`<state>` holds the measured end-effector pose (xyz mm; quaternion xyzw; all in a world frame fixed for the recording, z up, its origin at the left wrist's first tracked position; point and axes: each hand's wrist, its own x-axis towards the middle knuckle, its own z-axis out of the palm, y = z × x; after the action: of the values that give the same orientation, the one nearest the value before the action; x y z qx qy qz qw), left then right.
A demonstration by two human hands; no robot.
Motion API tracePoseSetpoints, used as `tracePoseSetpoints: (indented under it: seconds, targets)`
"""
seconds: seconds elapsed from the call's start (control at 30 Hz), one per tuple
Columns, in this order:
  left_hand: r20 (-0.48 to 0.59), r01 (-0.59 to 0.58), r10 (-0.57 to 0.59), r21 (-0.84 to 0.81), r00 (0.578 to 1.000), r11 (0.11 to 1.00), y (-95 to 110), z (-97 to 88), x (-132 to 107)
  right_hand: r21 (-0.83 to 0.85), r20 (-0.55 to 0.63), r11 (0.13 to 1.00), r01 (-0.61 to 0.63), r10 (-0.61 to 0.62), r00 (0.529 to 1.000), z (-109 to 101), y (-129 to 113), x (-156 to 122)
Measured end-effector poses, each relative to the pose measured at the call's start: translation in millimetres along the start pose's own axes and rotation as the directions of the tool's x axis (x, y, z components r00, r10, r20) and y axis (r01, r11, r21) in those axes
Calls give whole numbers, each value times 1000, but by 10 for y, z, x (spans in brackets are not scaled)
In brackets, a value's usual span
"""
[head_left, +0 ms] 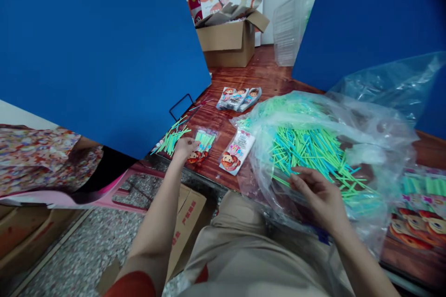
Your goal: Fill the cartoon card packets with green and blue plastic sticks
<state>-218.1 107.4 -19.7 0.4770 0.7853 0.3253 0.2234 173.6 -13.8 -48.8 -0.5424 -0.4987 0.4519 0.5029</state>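
Observation:
My left hand (184, 147) is closed, its fingertips at the left edge of a clear printed packet (205, 141) of thin green sticks. What those fingers grip is hidden. Beside that hand lies a loose pile of green and blue sticks (170, 139) at the table's edge. My right hand (315, 195) has its thumb and index finger brought together at the near side of a heap of thin green and blue sticks (310, 153). An open clear plastic bag (369, 123) surrounds the heap. Between my hands lies a white printed packet stack (237, 152).
More printed packets (239, 98) lie farther back on the brown table (268, 72). Filled packets (423, 209) sit at the right. Blue panels (104, 46) rise on both sides. An open cardboard box (226, 39) stands behind. A person's patterned sleeve (38, 153) shows at left.

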Motion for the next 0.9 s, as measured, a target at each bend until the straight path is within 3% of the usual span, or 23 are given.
tracePoseSetpoints:
  seconds: [0.17, 0.27, 0.33, 0.43, 0.5, 0.6, 0.77, 0.9]
  targets:
    - [-85, -3, 19, 176, 996, 984, 0, 36, 21, -46, -109, 997, 61, -66, 992, 7, 48, -66]
    - [-153, -134, 214, 414, 965, 900, 131, 146, -132, -33, -187, 996, 82, -87, 979, 6, 65, -75]
    - [-81, -295, 376, 477, 923, 828, 268, 304, -292, -16, -230, 996, 88, -89, 969, 7, 83, -65]
    - [70, -455, 465, 379, 882, 806, 474, 625, -523, 19, -265, 996, 88, -80, 961, 4, 112, -44]
    - [109, -453, 445, 352, 889, 819, 568, 834, -613, 50, -268, 996, 77, -60, 962, -2, 128, -36]
    - [92, -342, 331, 325, 939, 882, 617, 1053, -628, 110, -242, 992, 54, -26, 970, -15, 149, -33]
    - [26, -127, 125, 214, 992, 968, 528, 1190, -545, 186, -189, 982, 31, 5, 982, -32, 154, -19]
    - [-82, -170, 178, 94, 981, 981, 425, 1234, -541, 208, -179, 978, 29, 9, 984, -41, 134, -12]
